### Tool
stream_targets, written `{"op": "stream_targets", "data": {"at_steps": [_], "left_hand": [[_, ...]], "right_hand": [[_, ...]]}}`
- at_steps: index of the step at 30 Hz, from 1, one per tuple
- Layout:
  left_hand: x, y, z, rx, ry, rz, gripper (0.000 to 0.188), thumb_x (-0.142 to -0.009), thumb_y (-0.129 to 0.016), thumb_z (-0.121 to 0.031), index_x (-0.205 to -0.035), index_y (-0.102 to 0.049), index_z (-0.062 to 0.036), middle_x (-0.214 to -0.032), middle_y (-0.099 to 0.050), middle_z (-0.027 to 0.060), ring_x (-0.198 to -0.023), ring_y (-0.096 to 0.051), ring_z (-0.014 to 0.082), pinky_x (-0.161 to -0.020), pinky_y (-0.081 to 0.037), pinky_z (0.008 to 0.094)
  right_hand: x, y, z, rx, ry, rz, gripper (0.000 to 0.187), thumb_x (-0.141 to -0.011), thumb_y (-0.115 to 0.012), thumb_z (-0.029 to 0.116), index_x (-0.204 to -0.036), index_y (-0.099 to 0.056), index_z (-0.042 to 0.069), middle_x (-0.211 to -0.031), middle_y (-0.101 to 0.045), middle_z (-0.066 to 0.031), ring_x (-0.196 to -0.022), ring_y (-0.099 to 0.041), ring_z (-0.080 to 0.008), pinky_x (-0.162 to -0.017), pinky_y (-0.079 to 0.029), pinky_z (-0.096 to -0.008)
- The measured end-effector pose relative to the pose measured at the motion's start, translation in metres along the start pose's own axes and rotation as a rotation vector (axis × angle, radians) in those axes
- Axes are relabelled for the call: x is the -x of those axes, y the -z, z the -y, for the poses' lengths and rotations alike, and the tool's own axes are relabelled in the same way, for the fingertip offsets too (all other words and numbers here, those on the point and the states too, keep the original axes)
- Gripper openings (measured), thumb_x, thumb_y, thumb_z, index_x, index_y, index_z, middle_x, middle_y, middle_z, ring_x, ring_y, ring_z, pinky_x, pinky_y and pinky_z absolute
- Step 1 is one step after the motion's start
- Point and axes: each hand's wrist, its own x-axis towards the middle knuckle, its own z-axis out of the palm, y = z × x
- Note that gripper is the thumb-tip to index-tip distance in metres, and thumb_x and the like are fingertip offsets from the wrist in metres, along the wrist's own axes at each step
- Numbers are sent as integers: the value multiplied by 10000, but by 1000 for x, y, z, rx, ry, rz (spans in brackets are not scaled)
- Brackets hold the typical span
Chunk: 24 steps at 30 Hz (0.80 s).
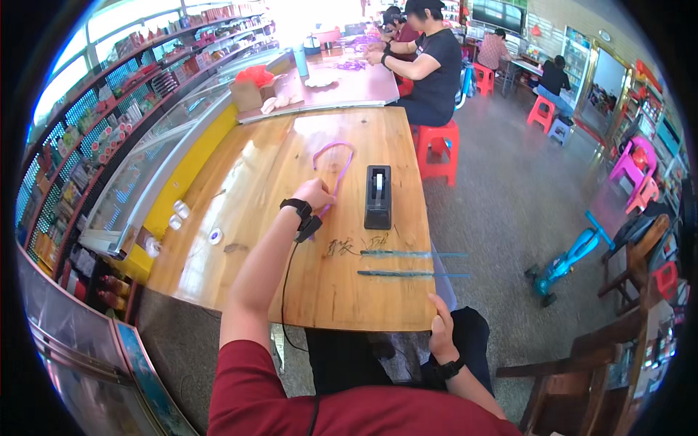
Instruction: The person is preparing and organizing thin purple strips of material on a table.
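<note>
A thin purple strip (340, 173) lies in a bend on the wooden table (254, 167), its far end hooked over to the left. My left hand (317, 193) is on its nearer part, fingers closed on it, and a short end shows beside the wrist. A black device with a cable is strapped at that wrist. My right hand (441, 330) is at the table's near right corner, fingers stretched upward and holding nothing that I can see. Two thin dark-teal rods (396, 274) lie side by side, sticking out past the right edge. A black tape dispenser (378, 198) stands right of the strip.
Small white round items (215, 235) lie on the table's left. A glass display case (138, 189) borders that side. Beyond the table, a person in black (436, 65) sits on a red stool (438, 154) at a pink-topped table. A blue scooter (566, 261) stands on the floor at right.
</note>
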Motion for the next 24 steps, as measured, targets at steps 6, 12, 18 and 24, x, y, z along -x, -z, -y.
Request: {"op": "stream_targets", "data": {"at_steps": [6,12,18,24], "left_hand": [[32,-1,-5,-170,-53,88,377,-804,-628,-331,-697,-695,24,-665,-674,170,-653,-675,315,-659,-534,410],[116,6,-17,507,66,254,214,-861,-637,-194,-779,-649,3,-705,-664,83,-603,-648,184,-547,-500,315],[233,-15,-37,961,62,440,146,-935,-622,-156,-966,-594,-17,-786,-653,54,-639,-618,110,-592,-508,236],[312,-22,-58,989,16,513,149,-941,-611,-153,-960,-593,-7,-791,-670,65,-684,-650,119,-645,-529,233]], "right_hand": [[-1,-1,2,25,-2,8,576,-970,-417,396,-1334,-464,-48,-1366,-495,-155,-1289,-443,-239,-1079,-319,-343],[-4,6,47,270,-84,-252,490,-859,-641,57,-1327,-505,6,-806,-589,-27,-634,-515,-80,-592,-451,-238],[-24,-27,113,498,419,65,310,-811,-632,-14,-1118,-638,33,-924,-655,-104,-790,-638,-237,-707,-516,-324],[-33,-84,134,398,570,279,207,-784,-670,75,-990,-689,71,-943,-669,-110,-930,-628,-302,-911,-473,-416]]}}
